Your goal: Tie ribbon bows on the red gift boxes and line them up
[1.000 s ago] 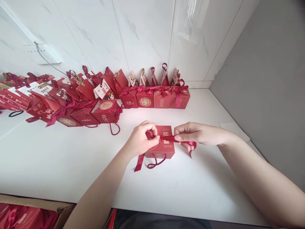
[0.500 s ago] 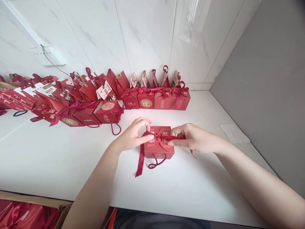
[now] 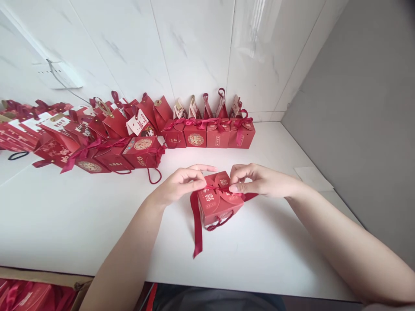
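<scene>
Hands met over a small red gift box (image 3: 218, 203) at the centre of the white tabletop (image 3: 81, 216). Left hand (image 3: 177, 185) sat at the box's 9 o'clock, fingertips closed narrow on the dark red ribbon (image 3: 196, 224) where it crossed the rounded top flaps. Right hand (image 3: 259, 180) sat at 3 o'clock, thumb and forefinger likewise pinched shut on the ribbon's other end. Ribbon ran taut between the two pinches across the lid, judged to be holding the flaps closed. Its long free tail hung off the left side toward 7 o'clock and lay on the table. Box stood tilted, one corner turned toward the wearer; whether it was fully seated or slightly lifted could not be told. A cord handle loop (image 3: 220, 222) hung at its front face.

At 12 o'clock, against the marble-tiled wall (image 3: 194, 47), stood a row of finished gift boxes (image 3: 207, 131) with bows tied. More boxes lay crowded at 10 o'clock (image 3: 97, 138). A cardboard carton (image 3: 48, 280) showed at 7 o'clock below the table edge.
</scene>
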{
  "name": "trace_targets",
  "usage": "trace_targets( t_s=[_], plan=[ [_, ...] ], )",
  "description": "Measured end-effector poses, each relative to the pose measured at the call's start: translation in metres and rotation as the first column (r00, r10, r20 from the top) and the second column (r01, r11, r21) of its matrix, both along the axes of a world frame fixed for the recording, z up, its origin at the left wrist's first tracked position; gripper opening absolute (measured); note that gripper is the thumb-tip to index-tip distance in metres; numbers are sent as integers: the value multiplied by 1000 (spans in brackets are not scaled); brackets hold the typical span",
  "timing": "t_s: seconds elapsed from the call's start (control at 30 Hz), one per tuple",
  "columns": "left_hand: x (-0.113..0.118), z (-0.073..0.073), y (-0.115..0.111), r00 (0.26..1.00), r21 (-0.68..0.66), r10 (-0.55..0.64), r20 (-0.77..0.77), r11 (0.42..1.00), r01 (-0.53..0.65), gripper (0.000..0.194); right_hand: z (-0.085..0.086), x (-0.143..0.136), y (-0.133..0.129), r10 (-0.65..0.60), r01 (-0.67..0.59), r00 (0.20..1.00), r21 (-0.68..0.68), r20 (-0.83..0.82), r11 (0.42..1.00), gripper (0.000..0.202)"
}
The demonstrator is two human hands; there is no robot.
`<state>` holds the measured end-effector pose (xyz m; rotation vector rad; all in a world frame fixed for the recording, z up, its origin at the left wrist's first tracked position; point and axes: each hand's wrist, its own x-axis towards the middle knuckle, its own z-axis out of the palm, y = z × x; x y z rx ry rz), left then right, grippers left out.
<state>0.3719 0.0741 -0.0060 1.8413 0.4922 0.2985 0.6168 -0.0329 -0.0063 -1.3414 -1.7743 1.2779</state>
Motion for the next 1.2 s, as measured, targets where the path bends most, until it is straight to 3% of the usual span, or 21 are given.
trace_targets(
  t_s=[0.13, 0.37, 0.6, 0.73, 0.87, 1.07, 1.2],
  plan=[
    [-2, -1, 4, 998, 44, 55, -6, 998, -55, 30, -2, 11, 6, 1, -3, 991, -18, -131, 1000, 31],
    [-5, 0, 12, 995, 75, -53, -84, 995, 60, 43, -5, 17, 8, 20, -27, 997, -97, -71, 995, 36],
    [-7, 3, 11, 965, 52, -248, 83, 968, 244, 11, -10, 14, 10, 62, -82, 987, -138, -147, 987, 36],
    [-3, -1, 9, 979, 89, -190, 79, 979, 183, 14, -10, 13, 10, 53, -77, 988, -160, -147, 984, 39],
    [4, -9, 2, 982, 38, -124, 141, 992, 120, 25, -10, 13, 9, 61, -86, 986, -161, -153, 983, 39],
    [12, -17, -7, 981, 17, -14, 195, 1000, 11, 26, -9, 13, 9, 52, -87, 983, -193, -178, 977, 38],
    [15, -17, -7, 991, 97, -37, 131, 995, 24, 28, -10, 16, 11, 65, -72, 994, -69, -91, 995, 35]
  ],
)
